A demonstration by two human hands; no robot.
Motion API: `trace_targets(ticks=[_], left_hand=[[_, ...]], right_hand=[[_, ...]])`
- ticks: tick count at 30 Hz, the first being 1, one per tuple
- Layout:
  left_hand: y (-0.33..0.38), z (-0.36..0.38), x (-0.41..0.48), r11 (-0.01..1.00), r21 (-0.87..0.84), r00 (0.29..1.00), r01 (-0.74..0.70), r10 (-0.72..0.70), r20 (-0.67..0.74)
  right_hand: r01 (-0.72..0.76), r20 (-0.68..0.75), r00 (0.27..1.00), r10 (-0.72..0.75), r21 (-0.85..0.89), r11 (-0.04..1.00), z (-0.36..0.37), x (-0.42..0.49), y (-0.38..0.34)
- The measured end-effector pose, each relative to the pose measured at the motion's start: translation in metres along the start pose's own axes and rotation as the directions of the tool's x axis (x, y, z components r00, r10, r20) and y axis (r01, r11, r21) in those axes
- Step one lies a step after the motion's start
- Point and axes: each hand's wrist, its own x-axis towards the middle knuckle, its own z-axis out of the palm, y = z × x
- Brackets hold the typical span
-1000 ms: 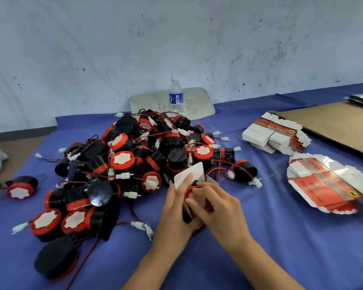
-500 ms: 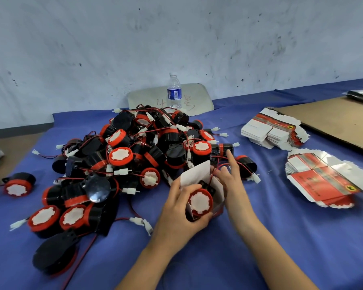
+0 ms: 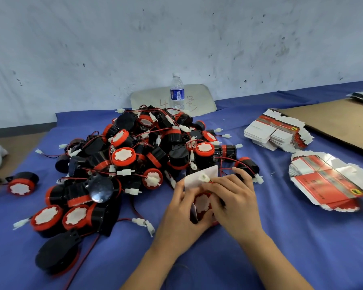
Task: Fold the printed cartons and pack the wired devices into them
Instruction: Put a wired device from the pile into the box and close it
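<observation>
Change: right hand [image 3: 235,197] has come back from the far side of the carton [image 3: 192,182], where it was reaching toward the pile half a second ago, and now sits over the carton mouth with a white connector [image 3: 204,178] pinched in its fingertips; the red-rimmed device [image 3: 202,203] inside is now half covered by that hand.
Left hand [image 3: 182,212]: wrapped round the carton's left side, thumb on the near face, holding it tilted with the white flap standing up behind.
Right hand: thumb and forefinger clamped on the connector, red wire trailing from it, other fingers curled over the device's right edge.
Hands together: close, touching over the carton.
Device: seated in the carton, white face up toward the camera.
Pile [image 3: 138,155]: tangled black-and-red units and wires just beyond and left of the carton, nearly touching the flap.
Flat cartons: one stack [image 3: 327,181] near on the right, another [image 3: 275,132] farther back.
Open room: bare blue cloth [image 3: 302,237] to the right of and below the forearms.
Edges: brown cardboard sheet [image 3: 340,120] at the far right; water bottle [image 3: 177,95] behind the pile by the wall.
</observation>
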Motion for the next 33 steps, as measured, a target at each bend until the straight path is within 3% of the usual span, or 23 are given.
trace_targets(ticks=[4, 10, 14, 18, 22, 26, 33], left_hand=[[-0.0012, 0.0008, -0.0011, 0.999, -0.036, 1.0, -0.001, 0.001, 0.012], [-0.0083, 0.0031, -0.0009, 0.996, -0.081, 0.996, 0.036, -0.029, 0.082], [-0.008, 0.0044, -0.0011, 0.993, -0.114, 0.999, 0.029, -0.025, 0.036], [-0.0076, 0.0048, -0.0028, 1.0, -0.013, 1.0, 0.013, -0.013, 0.022], [-0.0051, 0.0049, -0.0027, 0.997, 0.04, 0.998, 0.062, -0.062, -0.02], [-0.0041, 0.0053, -0.0025, 0.993, 0.089, 0.997, 0.08, -0.079, -0.017], [-0.0054, 0.0066, -0.0028, 0.987, 0.131, 0.995, 0.097, -0.099, 0.006]], right_hand=[[-0.036, 0.09, 0.995, 0.048, -0.133, 0.99, 0.0005, -0.0012, 0.0], [-0.039, 0.211, 0.976, 0.052, -0.065, 0.997, 0.0029, -0.005, -0.0018], [-0.048, 0.159, 0.987, 0.033, 0.09, 0.995, 0.0046, -0.0053, 0.0013], [-0.307, 0.086, 0.952, 0.294, 0.314, 0.898, -0.0004, -0.0042, 0.0006], [-0.294, 0.039, 0.95, 0.31, 0.452, 0.842, -0.005, -0.0016, -0.004], [-0.329, -0.096, 0.913, 0.396, 0.401, 0.855, -0.0024, -0.0024, -0.0009], [-0.321, -0.063, 0.916, 0.395, 0.476, 0.819, -0.0051, -0.0015, -0.0041]])
